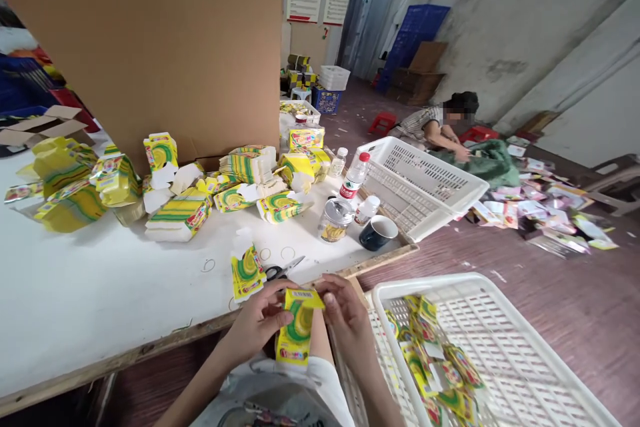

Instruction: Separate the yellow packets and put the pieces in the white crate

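Note:
A small yellow carton [295, 337] with a green and yellow swirl print is upright over my lap, its top flap bent outward. My left hand [263, 320] grips its left side, thumb on the front. My right hand [346, 310] is at the top right corner, with curled fingers and thumb against the flap's end. Just beyond my hands, flat yellow cartons [247, 273] lie on the white table [100, 300] beside a pair of scissors [284, 270].
Stacks of flat cartons [183, 210] line the table before a large cardboard sheet [175, 47]. A can [335, 221], a bottle [354, 177] and a dark mug [379, 233] stand right. A white basket [505, 327] holds yellow cartons. A person [435, 123] works farther back.

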A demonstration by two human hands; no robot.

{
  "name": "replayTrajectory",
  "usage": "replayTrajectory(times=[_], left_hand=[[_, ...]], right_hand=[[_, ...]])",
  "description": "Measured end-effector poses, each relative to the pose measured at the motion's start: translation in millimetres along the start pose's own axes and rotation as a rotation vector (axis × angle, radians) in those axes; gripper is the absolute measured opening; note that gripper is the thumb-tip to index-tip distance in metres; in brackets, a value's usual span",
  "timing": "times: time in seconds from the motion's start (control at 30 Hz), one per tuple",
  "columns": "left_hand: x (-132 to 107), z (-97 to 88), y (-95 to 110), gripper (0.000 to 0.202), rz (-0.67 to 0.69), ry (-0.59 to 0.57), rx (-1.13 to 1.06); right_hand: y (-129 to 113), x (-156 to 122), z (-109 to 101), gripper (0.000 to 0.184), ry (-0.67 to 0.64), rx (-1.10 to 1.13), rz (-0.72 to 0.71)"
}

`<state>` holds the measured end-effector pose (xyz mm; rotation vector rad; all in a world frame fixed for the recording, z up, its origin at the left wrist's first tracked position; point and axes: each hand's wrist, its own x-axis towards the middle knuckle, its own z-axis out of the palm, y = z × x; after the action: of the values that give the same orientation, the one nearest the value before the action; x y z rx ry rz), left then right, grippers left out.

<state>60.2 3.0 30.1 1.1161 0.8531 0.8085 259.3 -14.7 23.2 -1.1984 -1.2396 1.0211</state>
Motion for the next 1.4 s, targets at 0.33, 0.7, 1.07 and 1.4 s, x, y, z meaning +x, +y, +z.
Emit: replayTrajectory(times=[0.33,0.7,1.07,1.4], left_hand=[[20.9,40.7,0.9,0.047,-0.027,-0.196,0.28],[45.3,91.5,-14.6,0.043,-0.022,-0.284,0.325],[75.5,122.4,-41.9,0.053,0.157,-0.454,0.592],[164.1,76.1,-76.4,0.054,0.493,-0.506,1.159]], right_hand=[[0.2,-22.5,-35.7,0.031,0.051,-0.445,0.124],[7.9,-61.4,-70.0,0.033,0.292,-0.439,0.182],[53.8,-117.3,-103.3,0.037,0.858,0.124,0.171],[194.8,-127.9,-43.8,0.039,0.838,0.105,0.381]])
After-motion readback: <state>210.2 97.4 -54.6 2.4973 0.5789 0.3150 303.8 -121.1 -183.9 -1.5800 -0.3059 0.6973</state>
